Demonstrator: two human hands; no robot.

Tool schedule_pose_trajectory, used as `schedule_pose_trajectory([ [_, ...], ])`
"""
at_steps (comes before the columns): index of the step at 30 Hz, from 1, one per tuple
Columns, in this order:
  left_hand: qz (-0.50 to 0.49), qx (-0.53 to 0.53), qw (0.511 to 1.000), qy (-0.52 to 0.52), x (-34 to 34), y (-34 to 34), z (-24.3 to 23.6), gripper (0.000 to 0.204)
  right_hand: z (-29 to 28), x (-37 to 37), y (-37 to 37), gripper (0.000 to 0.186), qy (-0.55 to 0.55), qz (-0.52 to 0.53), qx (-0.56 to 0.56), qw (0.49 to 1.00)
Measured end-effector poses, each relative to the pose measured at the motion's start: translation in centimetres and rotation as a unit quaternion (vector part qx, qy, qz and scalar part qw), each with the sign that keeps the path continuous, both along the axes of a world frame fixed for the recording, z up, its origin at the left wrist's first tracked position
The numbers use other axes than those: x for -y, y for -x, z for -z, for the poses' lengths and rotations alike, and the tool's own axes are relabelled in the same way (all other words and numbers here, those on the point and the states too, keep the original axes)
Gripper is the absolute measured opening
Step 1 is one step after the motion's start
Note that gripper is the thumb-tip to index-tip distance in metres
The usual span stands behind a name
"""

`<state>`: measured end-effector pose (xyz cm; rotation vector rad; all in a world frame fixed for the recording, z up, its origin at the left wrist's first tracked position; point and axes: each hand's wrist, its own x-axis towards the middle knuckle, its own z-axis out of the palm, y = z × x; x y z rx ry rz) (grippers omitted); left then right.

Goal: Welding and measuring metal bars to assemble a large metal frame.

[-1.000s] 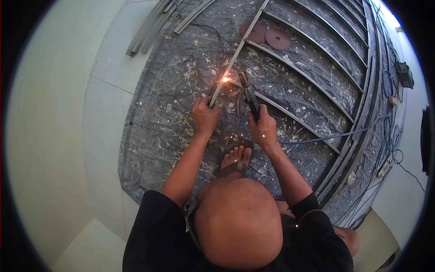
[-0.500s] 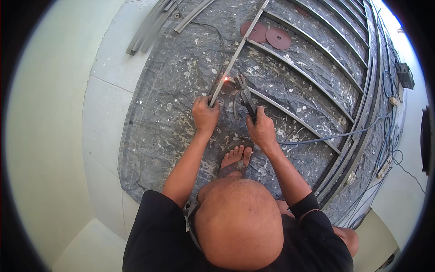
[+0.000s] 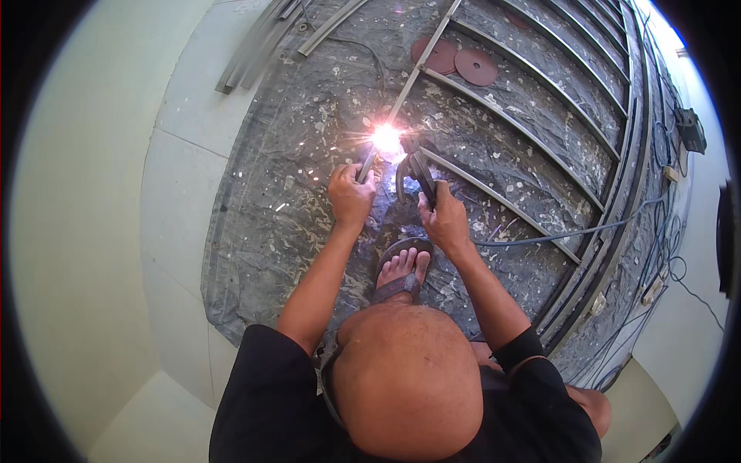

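Metal frame (image 3: 422, 70): one piece, dull grey, ladder-like, at least five crossbars visible. It lies on the spotted dark floor sheet (image 3: 262, 255), from about the middle toward the sheet's right edge. Hands: two, both closed. Left hand (image 3: 351, 194) grips the near end of the left side bar (image 3: 366, 167); right hand (image 3: 446, 220) grips one dark holder (image 3: 422, 174). One white-pink glare (image 3: 386, 139) between them hides the joint and the holder's tip. Red-brown discs (image 3: 475, 67): at least three, between the bars. Loose metal lengths (image 3: 255, 50) near the sheet's upper left corner, count unclear.
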<state>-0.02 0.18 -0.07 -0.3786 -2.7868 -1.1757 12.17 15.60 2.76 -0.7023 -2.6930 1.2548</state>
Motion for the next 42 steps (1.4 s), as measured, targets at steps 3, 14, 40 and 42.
schedule_pose_trajectory([
  [3, 0.002, -0.004, 1.0, 0.007, 0.1, 0.0, 0.0, 0.017, 0.1, 0.0, 0.0, 0.027, -0.011, -0.007, -0.004, 1.0],
  [14, 0.002, 0.018, 1.0, 0.011, -0.1, -0.1, -0.5, 0.018, -2.9, -1.2, 0.4, 0.029, 0.015, 0.08, 0.039, 0.996],
  [40, 0.543, -0.106, 0.833, 0.026, -18.4, -6.6, 2.0, 0.012, -23.8, -21.6, -13.5, 0.02, 0.065, 0.345, 0.04, 0.935],
  [42, 0.53, -0.119, 0.84, 0.015, -18.1, -6.6, 1.9, 0.007, -24.5, -21.3, -14.6, 0.02, 0.063, 0.349, 0.051, 0.934],
])
